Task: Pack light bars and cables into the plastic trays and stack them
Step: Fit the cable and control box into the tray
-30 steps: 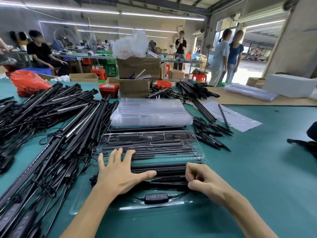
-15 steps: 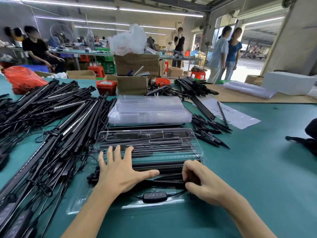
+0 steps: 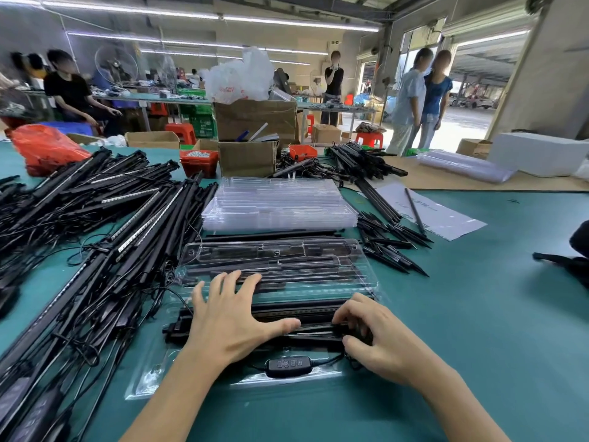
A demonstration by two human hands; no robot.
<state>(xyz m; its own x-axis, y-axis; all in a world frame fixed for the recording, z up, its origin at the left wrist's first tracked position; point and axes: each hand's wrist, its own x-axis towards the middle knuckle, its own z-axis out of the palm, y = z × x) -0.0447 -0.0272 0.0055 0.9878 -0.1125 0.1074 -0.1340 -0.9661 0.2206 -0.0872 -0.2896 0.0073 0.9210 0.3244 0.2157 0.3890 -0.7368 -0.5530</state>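
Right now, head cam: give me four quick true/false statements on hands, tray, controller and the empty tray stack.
1. The left hand lies flat, fingers spread, on the light bars in the near tray. True.
2. The right hand is lifted clear of the tray. False: its curled fingers work at the bars' right end.
3. The inline controller lies between the wrists. True.
4. The stack of empty trays sits on the brown cardboard. False: it is on the green table, beyond the filled trays.

L hand (image 3: 237, 323) flat on light bars (image 3: 287, 314) | R hand (image 3: 379, 339) fingers curled on bars | clear tray (image 3: 149, 381) underneath
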